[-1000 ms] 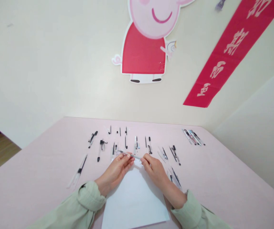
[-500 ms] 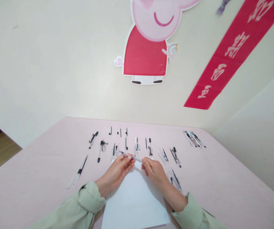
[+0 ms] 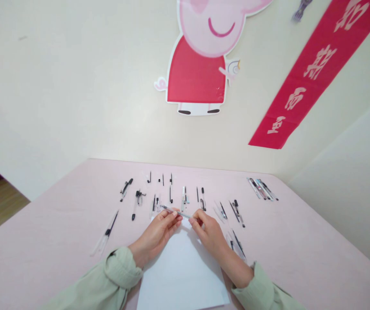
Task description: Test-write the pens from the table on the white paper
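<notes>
A slim clear pen (image 3: 183,214) is held crosswise above the far end of a white sheet of paper (image 3: 181,271). My left hand (image 3: 159,234) pinches it near its left part, thumb on top and the other fingers curled beneath. At its right end, my right hand (image 3: 209,230) is closed on the pen with thumb and forefinger. That end is partly hidden by the fingers. Just beyond my hands lie pen parts: dark refills (image 3: 170,193), a clear barrel with a cap (image 3: 203,204), and small pieces (image 3: 156,203).
More separated pen parts lie at the left (image 3: 106,232) and at the right (image 3: 237,243) of the paper. A row of pens (image 3: 262,188) rests at the back right of the pink tabletop (image 3: 301,258). Behind the table rises a wall (image 3: 75,107) with a cartoon pig cutout (image 3: 196,73).
My right hand's fingers have shifted slightly and turned at the pen's right end. My left hand and the pen stay almost where they were.
</notes>
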A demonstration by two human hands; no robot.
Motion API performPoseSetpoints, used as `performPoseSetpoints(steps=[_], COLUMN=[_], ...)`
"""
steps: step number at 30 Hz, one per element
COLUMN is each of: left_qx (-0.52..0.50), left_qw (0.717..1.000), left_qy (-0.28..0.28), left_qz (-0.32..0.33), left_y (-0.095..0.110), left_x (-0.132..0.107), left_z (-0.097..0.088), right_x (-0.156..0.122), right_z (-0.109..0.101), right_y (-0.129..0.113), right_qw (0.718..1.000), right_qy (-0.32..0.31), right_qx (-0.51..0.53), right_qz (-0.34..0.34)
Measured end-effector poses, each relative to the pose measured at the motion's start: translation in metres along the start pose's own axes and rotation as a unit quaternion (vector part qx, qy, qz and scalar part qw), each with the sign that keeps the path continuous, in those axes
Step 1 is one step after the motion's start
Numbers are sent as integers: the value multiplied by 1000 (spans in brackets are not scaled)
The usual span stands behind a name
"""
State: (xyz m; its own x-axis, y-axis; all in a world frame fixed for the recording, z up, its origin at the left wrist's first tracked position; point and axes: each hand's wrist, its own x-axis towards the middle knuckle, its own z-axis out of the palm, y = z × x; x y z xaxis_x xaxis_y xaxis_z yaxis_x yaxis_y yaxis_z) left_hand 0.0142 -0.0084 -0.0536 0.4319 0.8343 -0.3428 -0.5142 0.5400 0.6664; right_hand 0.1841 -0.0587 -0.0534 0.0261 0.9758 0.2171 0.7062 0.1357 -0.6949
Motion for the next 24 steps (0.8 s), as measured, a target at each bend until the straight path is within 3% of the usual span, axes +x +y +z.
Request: performPoseSetpoints(steps=[10,18,24], left_qx=[2,8,23], left_qw=[1000,1000,1000], left_qy=[-6,-3,-13], left_qz=[1,-6,-9], left_y=[-1,0,-1], left_x=[1,1,3], left_z=[-2,-2,-5], right_x=[1,2,2], right_z=[1,2,2], right_y=[-1,0,3], right_qw=[1000,998,999], right_qy=[-30,-36,-51], right_qx=[6,-49,-2], right_qz=[6,-11,-1])
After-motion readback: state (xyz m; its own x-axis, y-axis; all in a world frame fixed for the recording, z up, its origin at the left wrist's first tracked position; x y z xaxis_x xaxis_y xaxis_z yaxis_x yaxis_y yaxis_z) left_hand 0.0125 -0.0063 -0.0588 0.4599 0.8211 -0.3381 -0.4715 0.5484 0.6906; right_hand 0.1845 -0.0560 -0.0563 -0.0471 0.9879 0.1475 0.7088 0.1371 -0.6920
